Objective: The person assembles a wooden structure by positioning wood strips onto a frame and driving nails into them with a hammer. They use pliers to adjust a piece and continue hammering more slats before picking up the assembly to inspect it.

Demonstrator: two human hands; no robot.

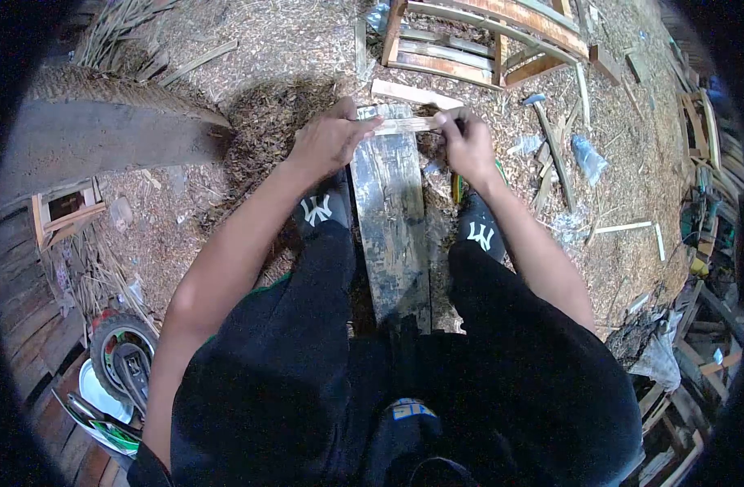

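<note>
A short pale wooden strip (406,126) lies crosswise over the far end of a worn, dark-stained wooden plank (388,219). My left hand (329,140) grips the strip's left end, fingers closed with the fingertips at the wood. At the other end, my right hand (469,144) pinches the strip between thumb and fingers. The plank runs away from me between my two legs. Just beyond the strip, another light wooden piece (416,94) rests on the ground.
A slatted wooden frame (485,40) stands ahead on chip-covered ground. Wood offcuts (554,154) and a crumpled plastic bag (588,159) lie to the right. On the left are a thick wooden beam (128,138) and a wheel (122,357). More wood is piled along the right edge.
</note>
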